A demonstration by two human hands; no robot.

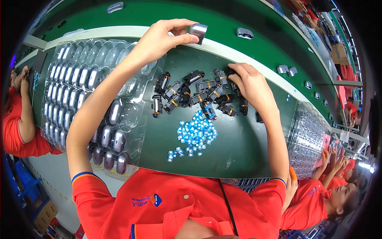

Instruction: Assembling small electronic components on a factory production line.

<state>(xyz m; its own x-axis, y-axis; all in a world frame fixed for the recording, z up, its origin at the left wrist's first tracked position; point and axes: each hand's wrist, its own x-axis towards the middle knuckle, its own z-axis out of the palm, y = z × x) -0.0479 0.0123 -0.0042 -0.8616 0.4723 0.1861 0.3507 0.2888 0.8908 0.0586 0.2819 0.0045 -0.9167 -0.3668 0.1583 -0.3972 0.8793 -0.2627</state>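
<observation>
My left hand (pixel 163 40) is raised at the far edge of the bench, its thumb and fingers closed on a grey glossy case shell (pixel 198 32). My right hand (pixel 252 85) reaches to the far right end of a heap of black plastic inner frames (pixel 199 97). Its fingers are curled against a black frame (pixel 229 71) there, mostly hidden behind them. Some of the frames carry orange strips and silvery bars. Nearer to me lies a scattered pile of small blue-and-white pieces (pixel 197 131).
Clear plastic trays (pixel 131 107) with rows of grey cases stand on the left. Stacked clear trays (pixel 306 135) are at the right. Beyond a pale rail (pixel 223 49), a green belt (pixel 159 10) carries a case shell (pixel 244 33) and others. Co-workers in red sit on both sides.
</observation>
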